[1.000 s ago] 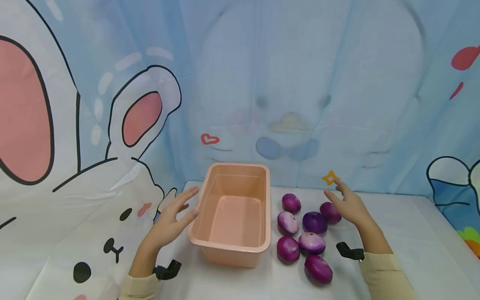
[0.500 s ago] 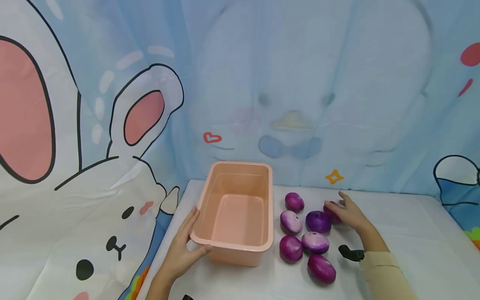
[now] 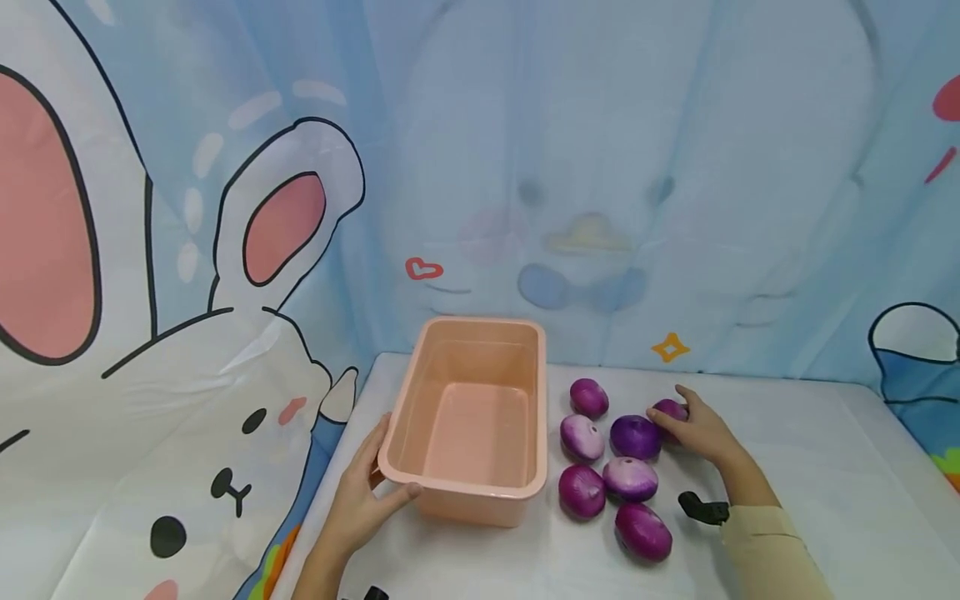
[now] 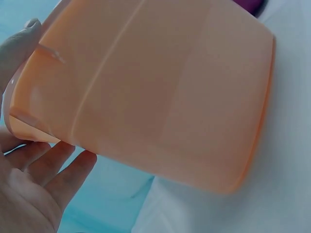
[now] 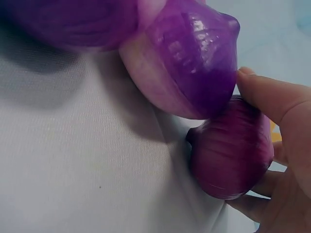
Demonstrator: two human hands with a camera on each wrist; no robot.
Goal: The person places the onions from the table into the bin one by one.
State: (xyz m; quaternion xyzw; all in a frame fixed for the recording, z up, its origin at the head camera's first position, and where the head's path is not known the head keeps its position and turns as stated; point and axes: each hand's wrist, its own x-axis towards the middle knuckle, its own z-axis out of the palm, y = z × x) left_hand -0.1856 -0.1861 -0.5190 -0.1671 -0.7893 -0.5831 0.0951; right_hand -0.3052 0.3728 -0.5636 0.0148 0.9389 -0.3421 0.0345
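A pink plastic bin stands empty on the white table. My left hand grips its near-left corner, thumb on the front wall and fingers along the left side. In the left wrist view the bin sits between the left hand's thumb and fingers. Several purple onions lie right of the bin. My right hand holds the far-right onion, which rests on the table. The right wrist view shows this onion pinched by my right hand, beside a paler onion.
A cartoon rabbit backdrop hangs behind and drapes over the left, meeting the table's left edge beside the bin. A black camera mount sits on my right wrist. Bare white table stretches right of the onions.
My left hand went from open beside the bin to gripping its near-left corner. My right hand dropped onto the far-right onion and curled round it.
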